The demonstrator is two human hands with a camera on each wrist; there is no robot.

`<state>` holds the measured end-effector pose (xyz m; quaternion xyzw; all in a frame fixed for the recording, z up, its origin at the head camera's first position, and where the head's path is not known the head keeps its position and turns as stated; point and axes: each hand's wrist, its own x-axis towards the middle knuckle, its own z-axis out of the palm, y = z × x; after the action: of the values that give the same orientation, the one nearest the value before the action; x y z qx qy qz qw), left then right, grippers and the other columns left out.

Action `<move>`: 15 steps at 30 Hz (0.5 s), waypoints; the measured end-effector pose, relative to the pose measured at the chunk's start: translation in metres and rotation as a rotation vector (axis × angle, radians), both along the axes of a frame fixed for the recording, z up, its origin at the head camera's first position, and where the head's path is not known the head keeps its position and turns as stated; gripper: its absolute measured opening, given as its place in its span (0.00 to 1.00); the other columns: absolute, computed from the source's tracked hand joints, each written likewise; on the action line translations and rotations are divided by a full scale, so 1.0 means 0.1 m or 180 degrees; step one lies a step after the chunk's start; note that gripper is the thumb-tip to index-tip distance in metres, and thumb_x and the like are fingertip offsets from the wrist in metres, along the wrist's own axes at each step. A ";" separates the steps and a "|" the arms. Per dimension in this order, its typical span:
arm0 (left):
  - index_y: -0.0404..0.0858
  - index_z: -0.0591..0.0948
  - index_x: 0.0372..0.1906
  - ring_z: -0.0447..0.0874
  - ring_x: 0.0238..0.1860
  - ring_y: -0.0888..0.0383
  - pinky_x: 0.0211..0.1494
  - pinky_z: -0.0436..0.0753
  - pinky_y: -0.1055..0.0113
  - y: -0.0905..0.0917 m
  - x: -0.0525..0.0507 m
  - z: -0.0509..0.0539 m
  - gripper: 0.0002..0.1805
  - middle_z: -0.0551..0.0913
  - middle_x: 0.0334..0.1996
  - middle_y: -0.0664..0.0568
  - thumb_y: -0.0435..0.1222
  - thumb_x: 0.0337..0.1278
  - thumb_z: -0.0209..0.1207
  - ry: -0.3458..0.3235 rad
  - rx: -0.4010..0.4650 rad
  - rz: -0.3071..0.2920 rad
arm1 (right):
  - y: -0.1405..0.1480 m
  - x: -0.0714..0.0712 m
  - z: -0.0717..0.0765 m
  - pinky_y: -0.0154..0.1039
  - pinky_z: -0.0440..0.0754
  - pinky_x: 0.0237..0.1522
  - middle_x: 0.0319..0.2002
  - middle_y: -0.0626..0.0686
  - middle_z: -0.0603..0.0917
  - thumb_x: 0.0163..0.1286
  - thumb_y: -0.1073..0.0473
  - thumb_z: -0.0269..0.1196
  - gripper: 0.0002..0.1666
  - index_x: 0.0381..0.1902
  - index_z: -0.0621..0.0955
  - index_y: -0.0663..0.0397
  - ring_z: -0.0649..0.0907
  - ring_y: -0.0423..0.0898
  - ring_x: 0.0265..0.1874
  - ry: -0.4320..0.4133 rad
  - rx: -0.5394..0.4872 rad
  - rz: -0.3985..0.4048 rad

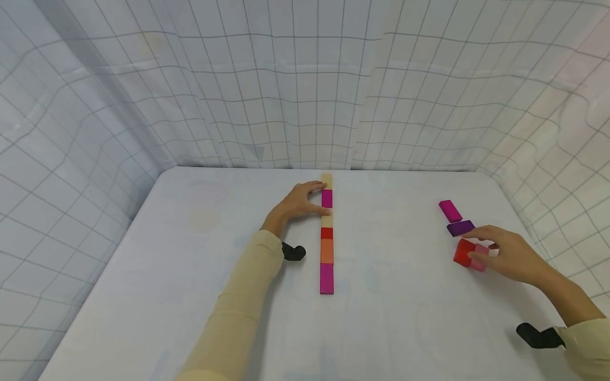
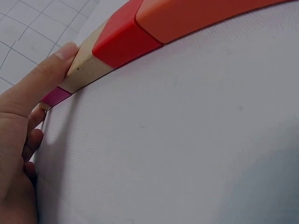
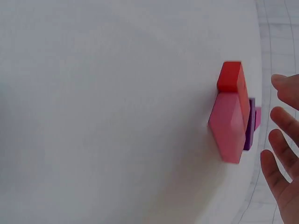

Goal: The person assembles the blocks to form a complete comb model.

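Observation:
A straight row of blocks runs down the middle of the table: wooden ones, magenta, red, orange and magenta at the near end. My left hand lies at its far part from the left, its thumb on a wooden block and its fingertips at the far wooden block. On the right, my right hand hovers with parted fingers over a red block and a pink block, which touch each other. Whether a fingertip touches them is unclear.
Beyond the right hand lie a purple block and a magenta block. The white table is bordered by a white gridded curtain at the back and sides.

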<state>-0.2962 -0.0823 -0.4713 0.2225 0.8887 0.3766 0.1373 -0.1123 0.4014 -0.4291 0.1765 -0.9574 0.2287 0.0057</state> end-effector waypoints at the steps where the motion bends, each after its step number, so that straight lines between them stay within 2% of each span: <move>1: 0.47 0.68 0.79 0.50 0.80 0.48 0.79 0.54 0.47 0.00 0.00 0.00 0.49 0.61 0.79 0.50 0.51 0.52 0.76 -0.0012 0.0001 0.0005 | 0.06 0.00 -0.02 0.36 0.86 0.39 0.55 0.62 0.82 0.66 0.63 0.72 0.22 0.58 0.83 0.57 0.81 0.62 0.50 -0.0020 0.0017 0.0003; 4: 0.47 0.68 0.79 0.50 0.80 0.48 0.79 0.54 0.47 -0.01 -0.01 0.00 0.49 0.61 0.79 0.50 0.51 0.52 0.76 -0.0033 -0.0006 0.0005 | 0.20 0.00 -0.10 0.33 0.84 0.41 0.57 0.63 0.81 0.67 0.68 0.67 0.22 0.59 0.82 0.59 0.79 0.58 0.53 -0.0126 -0.0013 0.0037; 6: 0.46 0.68 0.79 0.51 0.80 0.48 0.79 0.54 0.48 -0.01 -0.03 0.00 0.49 0.61 0.79 0.49 0.51 0.52 0.76 -0.0022 -0.0018 -0.0031 | 0.27 0.02 -0.15 0.30 0.83 0.41 0.57 0.62 0.80 0.66 0.71 0.66 0.23 0.59 0.82 0.59 0.79 0.47 0.52 -0.0204 -0.0064 0.0015; 10: 0.45 0.68 0.79 0.52 0.80 0.48 0.79 0.54 0.49 0.00 -0.05 0.01 0.50 0.61 0.79 0.48 0.52 0.52 0.75 0.0017 -0.0096 -0.0098 | 0.37 0.05 -0.21 0.29 0.82 0.41 0.57 0.61 0.80 0.62 0.76 0.63 0.28 0.60 0.82 0.58 0.70 0.23 0.48 -0.0268 -0.0131 -0.0014; 12: 0.45 0.68 0.79 0.52 0.80 0.48 0.79 0.54 0.49 0.00 -0.05 0.03 0.50 0.61 0.79 0.47 0.53 0.52 0.75 0.0017 -0.0148 -0.0102 | 0.40 0.06 -0.22 0.29 0.82 0.40 0.57 0.62 0.80 0.61 0.76 0.63 0.29 0.61 0.82 0.58 0.69 0.20 0.47 -0.0273 -0.0112 0.0001; 15: 0.45 0.68 0.79 0.52 0.80 0.47 0.80 0.53 0.49 0.01 -0.05 0.05 0.50 0.61 0.79 0.47 0.53 0.52 0.75 0.0006 -0.0215 -0.0113 | 0.43 0.09 -0.23 0.31 0.83 0.40 0.56 0.61 0.81 0.59 0.74 0.66 0.29 0.60 0.82 0.58 0.72 0.26 0.46 -0.0290 -0.0024 -0.0018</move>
<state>-0.3016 -0.0811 -0.4660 0.2338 0.8970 0.3436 0.1505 -0.1035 0.4442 -0.4517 0.1632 -0.9563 0.2400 -0.0366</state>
